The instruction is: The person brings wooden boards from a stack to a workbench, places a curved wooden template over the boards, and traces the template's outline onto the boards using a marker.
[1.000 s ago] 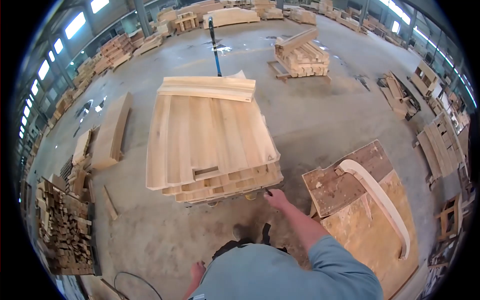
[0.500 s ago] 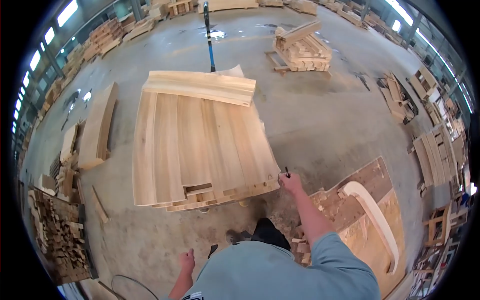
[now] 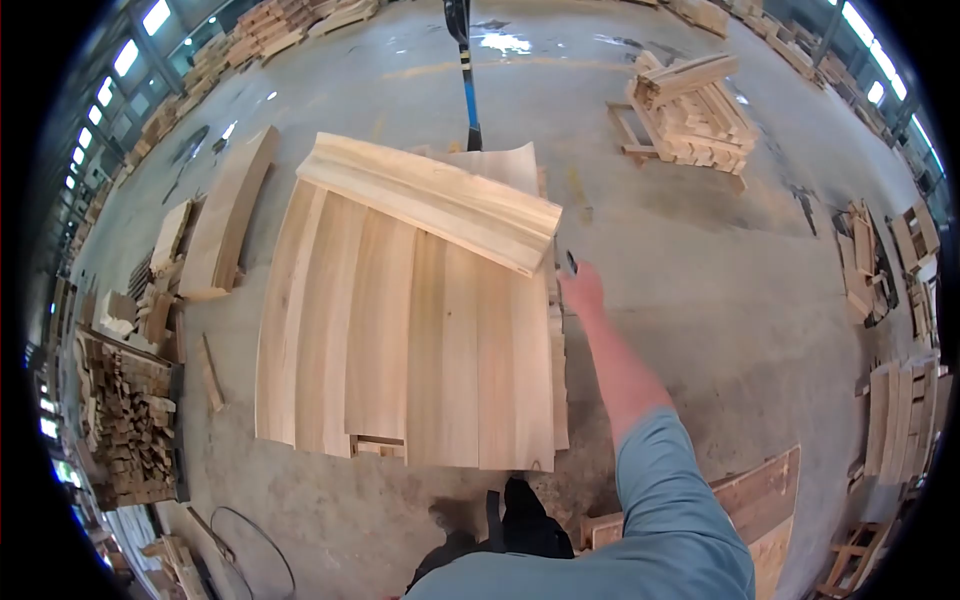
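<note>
My right hand [image 3: 582, 287] is closed around a small dark object [image 3: 571, 262], whose kind I cannot make out. It is beside the right edge of a stack of wide wooden panels [image 3: 430, 350], close to the end of a board pile. That pile is a few pale boards [image 3: 430, 200] lying slanted across the far part of the top panel. Whether the hand touches the stack's edge I cannot tell. A gap at the near edge of the top panel shows shorter wood pieces [image 3: 380, 446] underneath. My left hand is out of view.
Beyond the stack stands a blue and black pallet jack handle [image 3: 470, 90]. A stack of timber [image 3: 700, 110] sits farther right, and long panels [image 3: 230, 220] lie at left. A bin of wood offcuts [image 3: 130, 420] is at near left, a wooden board [image 3: 755, 500] at lower right.
My right hand, with the dark object, has moved from the stack's near right corner farther along its right side. My left hand has left the view. The camera view has shifted.
</note>
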Demonstrator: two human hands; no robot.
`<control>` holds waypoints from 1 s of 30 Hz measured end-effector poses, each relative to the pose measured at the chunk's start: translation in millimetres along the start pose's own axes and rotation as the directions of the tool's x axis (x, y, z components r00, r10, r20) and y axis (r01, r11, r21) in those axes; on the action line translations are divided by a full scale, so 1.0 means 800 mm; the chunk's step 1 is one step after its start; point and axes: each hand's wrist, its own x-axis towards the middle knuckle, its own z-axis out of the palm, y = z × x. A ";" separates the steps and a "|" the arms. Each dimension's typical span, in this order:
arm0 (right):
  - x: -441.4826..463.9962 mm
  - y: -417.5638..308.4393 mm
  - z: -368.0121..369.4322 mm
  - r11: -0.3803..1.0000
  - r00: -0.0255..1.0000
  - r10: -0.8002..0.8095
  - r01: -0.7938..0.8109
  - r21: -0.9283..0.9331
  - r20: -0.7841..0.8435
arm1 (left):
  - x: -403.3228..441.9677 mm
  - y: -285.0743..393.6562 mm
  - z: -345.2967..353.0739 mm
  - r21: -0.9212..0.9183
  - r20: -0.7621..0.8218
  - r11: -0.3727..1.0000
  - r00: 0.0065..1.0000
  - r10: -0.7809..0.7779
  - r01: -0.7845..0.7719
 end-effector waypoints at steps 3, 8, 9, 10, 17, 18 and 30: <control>0.083 -0.012 0.021 0.995 0.995 -0.095 0.095 0.001 -0.017 | -0.019 0.042 -0.010 -0.037 0.001 0.999 1.000 -0.011 0.011; 0.182 -0.019 0.057 0.976 0.987 -0.158 0.161 -0.148 0.034 | -0.035 0.078 -0.023 -0.094 -0.012 0.994 0.998 -0.057 0.055; 0.190 -0.023 0.063 0.976 0.985 -0.170 0.174 -0.134 0.039 | -0.036 0.082 -0.023 -0.100 -0.014 0.993 0.998 -0.068 0.066; 0.194 -0.022 0.066 0.977 0.985 -0.132 0.147 -0.152 0.108 | -0.038 0.084 -0.023 -0.105 -0.011 0.991 0.997 -0.080 0.078; 0.104 -0.049 0.045 0.939 0.908 -0.142 0.249 -0.235 0.394 | -0.041 0.088 -0.009 -0.130 0.010 0.985 0.993 -0.115 0.116; 0.070 -0.047 0.049 0.936 0.897 -0.177 0.280 -0.212 0.405 | -0.041 0.088 -0.007 -0.134 0.016 0.985 0.994 -0.112 0.113; -0.153 -0.078 0.168 0.908 0.947 0.037 -0.165 0.384 0.318 | -0.016 0.029 -0.013 -0.171 -0.012 0.985 0.999 -0.036 0.033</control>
